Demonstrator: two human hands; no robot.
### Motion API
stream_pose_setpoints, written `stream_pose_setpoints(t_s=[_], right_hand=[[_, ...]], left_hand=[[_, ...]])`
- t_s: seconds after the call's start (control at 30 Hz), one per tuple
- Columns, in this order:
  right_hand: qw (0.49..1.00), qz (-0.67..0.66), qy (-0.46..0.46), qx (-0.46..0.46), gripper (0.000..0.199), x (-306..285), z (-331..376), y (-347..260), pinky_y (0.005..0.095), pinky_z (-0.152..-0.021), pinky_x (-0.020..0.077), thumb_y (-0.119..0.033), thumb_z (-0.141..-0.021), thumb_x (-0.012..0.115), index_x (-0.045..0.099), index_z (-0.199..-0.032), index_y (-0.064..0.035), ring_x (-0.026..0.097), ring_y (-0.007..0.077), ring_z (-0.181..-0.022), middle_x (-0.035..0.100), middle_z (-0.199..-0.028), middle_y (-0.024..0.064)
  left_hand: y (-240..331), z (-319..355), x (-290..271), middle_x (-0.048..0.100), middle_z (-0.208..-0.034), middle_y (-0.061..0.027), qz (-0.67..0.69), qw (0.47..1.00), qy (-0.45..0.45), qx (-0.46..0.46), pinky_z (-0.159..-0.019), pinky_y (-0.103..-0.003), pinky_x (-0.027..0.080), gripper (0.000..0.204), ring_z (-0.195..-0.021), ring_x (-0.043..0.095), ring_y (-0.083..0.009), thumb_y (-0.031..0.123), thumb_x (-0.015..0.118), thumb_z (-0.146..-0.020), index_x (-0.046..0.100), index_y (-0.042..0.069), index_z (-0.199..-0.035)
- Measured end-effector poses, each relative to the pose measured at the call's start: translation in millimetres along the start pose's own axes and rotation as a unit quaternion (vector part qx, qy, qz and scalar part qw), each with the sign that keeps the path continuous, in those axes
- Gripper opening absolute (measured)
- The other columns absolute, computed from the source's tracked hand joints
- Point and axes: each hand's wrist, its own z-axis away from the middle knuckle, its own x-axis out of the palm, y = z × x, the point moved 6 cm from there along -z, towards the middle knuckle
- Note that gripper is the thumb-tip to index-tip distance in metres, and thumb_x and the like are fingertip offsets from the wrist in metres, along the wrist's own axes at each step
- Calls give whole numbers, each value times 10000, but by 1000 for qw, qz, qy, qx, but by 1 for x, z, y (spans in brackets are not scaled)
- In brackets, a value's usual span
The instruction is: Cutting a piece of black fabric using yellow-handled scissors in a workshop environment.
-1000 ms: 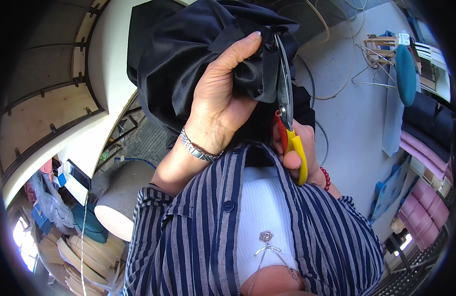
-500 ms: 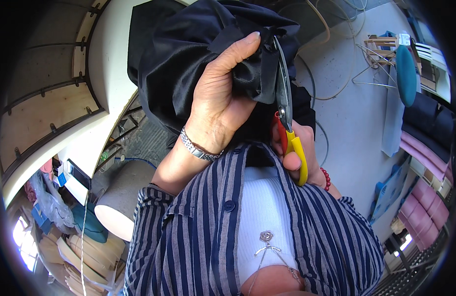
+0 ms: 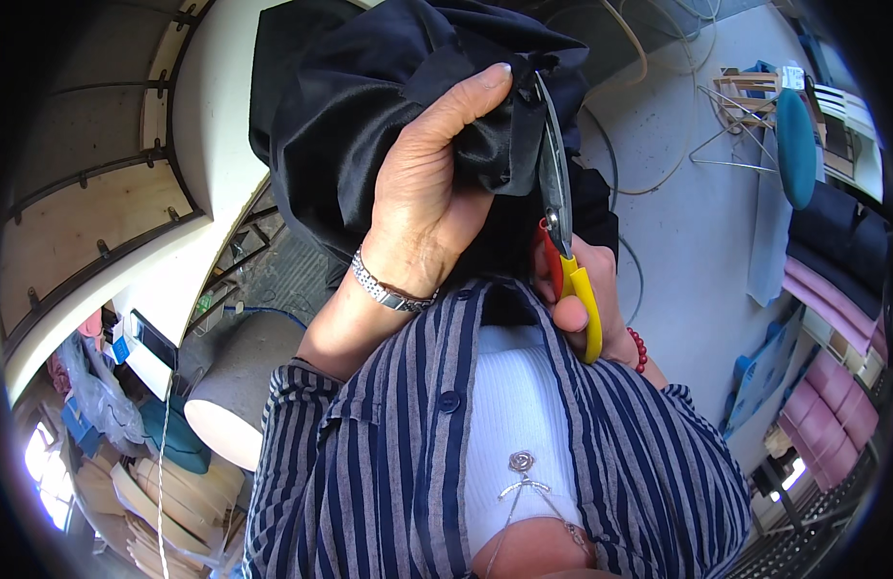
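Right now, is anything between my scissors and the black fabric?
Nothing visible: the scissors in your right hand have their blades alongside the black fabric. Your left hand grips the fabric, its thumb left of the blades.

The left hand [image 3: 432, 169] has turned very slightly since a second ago, the edge of its palm now a little further left beneath the satiny black fabric [image 3: 340, 106]. The gathered fold in its grip has shifted marginally, its sheen duller. The tip of the red-and-yellow-handled scissors [image 3: 560, 207] sits a touch lower and further left.
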Motion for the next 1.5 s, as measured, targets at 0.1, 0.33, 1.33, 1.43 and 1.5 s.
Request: stream_pose_setpoints(t_s=[0.1,0.33,1.33,1.43,1.5], right_hand=[[1000,-3,6,0,778,0,0,0,193,-429,340,-815,-666,354,464,-679,-45,432,108,-418,439,-531,24],[1000,-9,-3,1,725,0,0,1,197,-435,344,-766,-704,409,472,-687,-43,432,111,-424,455,-541,32],[999,-30,-22,12,740,2,-1,4,192,-448,341,-774,-692,436,475,-728,-36,423,106,-439,450,-563,29],[999,-27,-38,0,720,3,-1,6,191,-455,343,-755,-719,440,473,-749,-36,427,106,-446,457,-578,34],[999,-31,-38,7,712,3,-1,5,190,-458,343,-748,-726,444,472,-747,-38,429,106,-449,459,-582,34]], left_hand=[[1,0,0,660,-924,-87,-10,1000,2,6,-841,-329,503,216,-864,641,-179,139,671,-791,630,28,-971],[2,2,3,673,-884,-59,11,1000,1,3,-771,-301,505,138,-813,643,-164,92,688,-775,651,36,-896],[-1,1,4,670,-880,-49,34,999,-5,-21,-773,-304,505,124,-811,638,-157,104,664,-796,644,45,-904],[0,0,4,670,-877,-47,42,999,-13,-28,-779,-311,504,122,-809,638,-156,110,661,-800,645,46,-903],[0,0,4,669,-881,-47,44,998,-20,-34,-785,-314,502,123,-815,637,-158,112,659,-803,644,47,-906]])
